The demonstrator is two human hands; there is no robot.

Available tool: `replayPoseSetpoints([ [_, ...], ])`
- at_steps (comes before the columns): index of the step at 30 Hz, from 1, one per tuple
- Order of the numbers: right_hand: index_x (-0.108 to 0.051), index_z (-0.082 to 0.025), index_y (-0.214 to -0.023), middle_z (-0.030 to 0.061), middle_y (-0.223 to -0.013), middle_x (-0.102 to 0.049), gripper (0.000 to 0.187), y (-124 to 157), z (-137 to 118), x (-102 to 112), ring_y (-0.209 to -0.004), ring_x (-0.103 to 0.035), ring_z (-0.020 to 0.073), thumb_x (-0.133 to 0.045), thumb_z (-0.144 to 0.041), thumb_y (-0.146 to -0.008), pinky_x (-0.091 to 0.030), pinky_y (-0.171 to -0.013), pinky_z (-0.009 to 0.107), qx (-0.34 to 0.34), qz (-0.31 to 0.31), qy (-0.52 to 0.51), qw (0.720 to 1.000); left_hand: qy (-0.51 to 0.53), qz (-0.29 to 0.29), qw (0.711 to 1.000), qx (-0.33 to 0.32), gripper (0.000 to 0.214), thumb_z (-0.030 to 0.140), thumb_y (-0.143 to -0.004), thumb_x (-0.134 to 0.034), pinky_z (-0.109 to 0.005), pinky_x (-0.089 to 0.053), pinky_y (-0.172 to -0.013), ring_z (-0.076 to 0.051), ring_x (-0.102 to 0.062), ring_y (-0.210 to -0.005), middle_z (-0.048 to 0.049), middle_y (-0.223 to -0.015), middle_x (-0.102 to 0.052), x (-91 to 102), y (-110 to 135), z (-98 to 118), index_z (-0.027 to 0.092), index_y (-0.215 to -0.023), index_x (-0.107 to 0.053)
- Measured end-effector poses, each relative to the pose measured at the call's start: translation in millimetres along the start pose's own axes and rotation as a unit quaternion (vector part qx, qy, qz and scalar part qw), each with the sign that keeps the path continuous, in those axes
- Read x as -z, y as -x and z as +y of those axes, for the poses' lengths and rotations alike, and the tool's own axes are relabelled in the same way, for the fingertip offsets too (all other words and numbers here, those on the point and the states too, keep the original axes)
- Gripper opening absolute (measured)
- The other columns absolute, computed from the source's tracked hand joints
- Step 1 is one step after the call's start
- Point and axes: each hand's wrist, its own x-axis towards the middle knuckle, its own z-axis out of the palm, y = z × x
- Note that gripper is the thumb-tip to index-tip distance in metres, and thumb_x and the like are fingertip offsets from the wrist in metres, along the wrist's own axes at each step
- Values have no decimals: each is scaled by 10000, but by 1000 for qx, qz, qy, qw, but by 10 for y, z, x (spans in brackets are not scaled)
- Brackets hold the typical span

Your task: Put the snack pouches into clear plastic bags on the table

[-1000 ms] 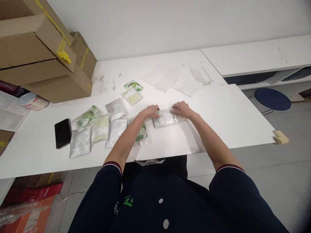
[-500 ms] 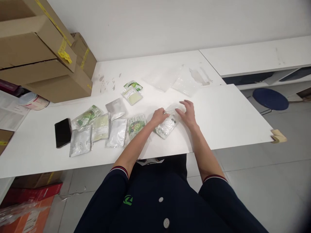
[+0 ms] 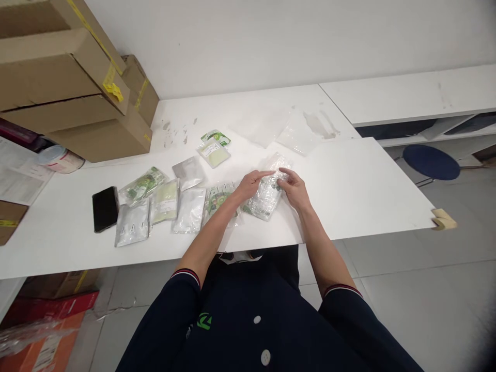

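Note:
A clear plastic bag (image 3: 273,161) is wrapped round a sachet with green print (image 3: 260,207) on the table, its upper part loose and crinkled. My left hand (image 3: 249,186) is on the bag's left side, index finger stretched along the plastic and the other fingers curled against it. On the right side, my right hand (image 3: 296,191) pinches the bag between thumb and index finger. Just left of it, partly behind my left forearm, lies a bagged fruit-print sachet (image 3: 217,200). Farther left are silver pouches (image 3: 188,206) and a pale green sachet (image 3: 165,202).
A black phone (image 3: 105,209) lies at the left near stacked cardboard boxes (image 3: 96,103). Flat clear bags (image 3: 258,126) and two more sachets (image 3: 213,152) rest at the back. A cushioned corner guard (image 3: 444,219) marks the table's right end, with a blue stool (image 3: 431,161) beyond.
My right hand has moved slightly left and closed from spread fingers onto the bag. My left index finger has stretched out across the plastic. The bag's upper part now looks more bunched.

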Motion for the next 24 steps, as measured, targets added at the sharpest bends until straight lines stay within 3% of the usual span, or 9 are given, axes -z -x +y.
replayPoseSetpoints([
  [3,-549,-231,-1374,8,-938,-655,739,-8,-86,10,-803,-588,164,-764,-407,-688,-527,-863,374,18,-14,-34,999,-6,-42,999,-28,498,174,-932,-360,-289,-468,-909,-158,-606,-953,-36,-1203,-661,120,8,3,274,-1345,-619],
  [6,-461,-239,-1479,42,-1050,-685,876,3,-197,37,-908,-633,212,-783,-416,-685,-539,-899,423,14,-60,-14,998,18,-88,995,-33,628,202,-898,-483,-288,-472,-913,-158,-605,-981,2,-1501,-502,246,20,87,331,-1507,-407],
  [8,-452,-261,-1491,58,-1140,-682,881,3,-263,47,-991,-640,240,-783,-452,-697,-539,-925,447,16,-76,1,997,24,-97,995,-23,691,242,-885,-551,-288,-481,-891,-168,-612,-978,13,-1571,-417,311,34,170,345,-1536,-345],
  [14,-589,-236,-1367,63,-1166,-695,755,-27,-340,1,-990,-654,229,-813,-440,-676,-533,-936,424,15,-30,-50,998,48,-28,998,-15,629,244,-878,-590,-289,-494,-892,-199,-647,-1029,-15,-1467,-551,273,67,231,283,-1490,-450],
  [17,-601,-203,-1352,60,-1139,-705,773,-42,-374,3,-965,-655,226,-837,-382,-638,-524,-929,409,-4,-46,-43,998,69,13,997,1,616,230,-844,-630,-279,-490,-918,-202,-649,-1078,-31,-1386,-624,205,68,167,240,-1448,-512],
  [20,-625,-178,-1316,64,-1068,-711,721,-57,-458,43,-921,-648,229,-818,-359,-645,-523,-877,402,-22,-78,42,996,69,25,997,24,603,214,-823,-646,-283,-496,-916,-199,-668,-1057,-45,-1275,-692,179,75,150,223,-1417,-546],
  [24,-724,-169,-956,76,-949,-679,356,-76,-554,100,-871,-619,229,-757,-401,-687,-512,-803,393,-17,-87,210,974,23,35,998,45,467,192,-806,-656,-285,-495,-911,-200,-672,-1027,-53,-1158,-729,217,103,244,192,-1274,-652],
])
